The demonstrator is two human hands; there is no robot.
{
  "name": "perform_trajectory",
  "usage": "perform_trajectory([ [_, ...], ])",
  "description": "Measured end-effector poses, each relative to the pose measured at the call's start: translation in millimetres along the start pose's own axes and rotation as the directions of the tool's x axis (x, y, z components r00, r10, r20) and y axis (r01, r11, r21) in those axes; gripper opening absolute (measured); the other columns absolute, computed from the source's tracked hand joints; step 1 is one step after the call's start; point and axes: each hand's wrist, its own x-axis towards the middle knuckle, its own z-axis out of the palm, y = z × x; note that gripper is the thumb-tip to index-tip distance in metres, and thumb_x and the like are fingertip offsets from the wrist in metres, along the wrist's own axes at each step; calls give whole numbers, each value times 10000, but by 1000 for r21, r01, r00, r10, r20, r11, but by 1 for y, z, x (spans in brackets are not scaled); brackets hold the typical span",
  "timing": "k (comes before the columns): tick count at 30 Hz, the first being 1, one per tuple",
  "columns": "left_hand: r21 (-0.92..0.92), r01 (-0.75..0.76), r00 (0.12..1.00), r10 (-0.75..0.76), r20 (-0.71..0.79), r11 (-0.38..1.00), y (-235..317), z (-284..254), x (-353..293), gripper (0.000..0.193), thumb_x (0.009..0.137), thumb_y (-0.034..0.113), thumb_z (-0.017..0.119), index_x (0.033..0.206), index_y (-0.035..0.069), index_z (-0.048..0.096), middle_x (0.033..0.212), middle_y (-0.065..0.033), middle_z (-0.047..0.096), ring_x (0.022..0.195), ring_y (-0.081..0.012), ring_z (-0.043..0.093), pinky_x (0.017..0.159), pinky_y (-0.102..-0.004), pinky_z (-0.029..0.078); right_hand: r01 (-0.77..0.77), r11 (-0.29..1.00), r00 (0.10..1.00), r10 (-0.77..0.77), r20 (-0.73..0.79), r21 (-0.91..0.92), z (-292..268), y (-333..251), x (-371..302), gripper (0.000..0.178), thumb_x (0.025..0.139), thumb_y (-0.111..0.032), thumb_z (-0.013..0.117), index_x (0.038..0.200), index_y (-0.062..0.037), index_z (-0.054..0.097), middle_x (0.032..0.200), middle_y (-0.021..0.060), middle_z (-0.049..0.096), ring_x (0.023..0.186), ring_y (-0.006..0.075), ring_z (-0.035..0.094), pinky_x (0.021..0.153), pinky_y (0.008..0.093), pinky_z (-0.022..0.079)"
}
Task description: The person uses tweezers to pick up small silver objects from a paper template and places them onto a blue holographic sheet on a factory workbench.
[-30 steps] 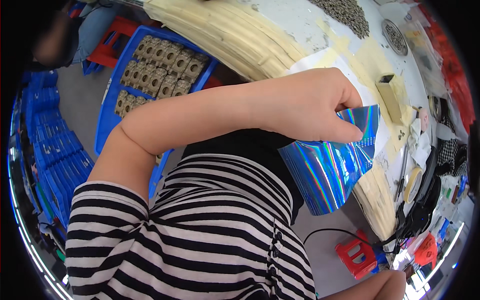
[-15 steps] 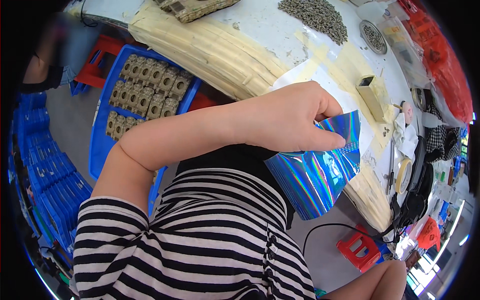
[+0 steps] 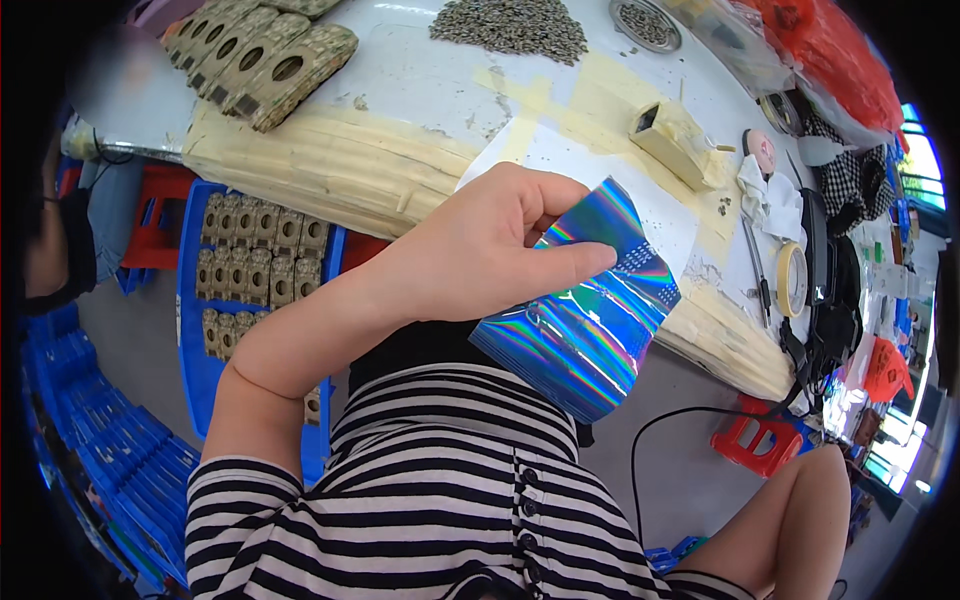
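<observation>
My left hand (image 3: 500, 240) pinches a shiny blue holographic film sheet (image 3: 590, 345) between thumb and fingers, near its upper end. Rows of tiny pale dots show beside the thumb tip. The sheet hangs curved past the table's near edge, in front of my body. Under and beyond it lies a white paper (image 3: 655, 220) on the table. Only part of my right arm (image 3: 785, 530) shows at the lower right; the hand itself is out of the picture.
Camouflage-patterned cases with round holes (image 3: 260, 70) stand at the table's far left; more fill a blue tray (image 3: 190, 330) below. A heap of small grey pieces (image 3: 510, 28), a metal dish (image 3: 645, 25), a taped box (image 3: 675, 140) and a tape roll (image 3: 792, 280) sit on the table (image 3: 420, 90).
My view has swung, so the table and cases show further left and lower. The left hand keeps its hold on the film sheet, which appears shifted left and slightly up.
</observation>
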Motion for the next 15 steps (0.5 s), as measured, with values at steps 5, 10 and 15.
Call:
perform_trajectory([
  [5, -129, -11, 1000, 14, 19, 992, 3, 2, 0, 273, 924, 79, 631, 1168, -43, 623, 1032, -79, 705, 876, -88, 656, 786, -238, 539, 23, 991, 999, -17, -49, 132, -13, -2, 5, 291, 741, -201, 617, 811, 78, 663, 512, -4, 539, 444, 130, 528, 454, 279, 378],
  [10, -164, 22, 999, -15, 42, 986, 6, 3, 2, 262, 928, 68, 624, 1167, -39, 622, 1043, -79, 703, 887, -95, 658, 797, -244, 539, 11, 999, 798, 12, -603, 34, -4, 78, -53, 369, 904, -374, 595, 799, -38, 707, 566, -28, 560, 483, 71, 495, 503, 237, 398],
  [15, -105, 38, 999, -37, 4, 994, 7, 9, 2, 239, 923, 57, 630, 1139, -43, 634, 1028, -77, 705, 897, -95, 655, 807, -247, 536, -442, 897, -319, -130, -939, 26, 30, 135, -25, 873, 960, -679, 190, 623, -6, 631, 496, 35, 501, 434, 155, 488, 497, 282, 485],
])
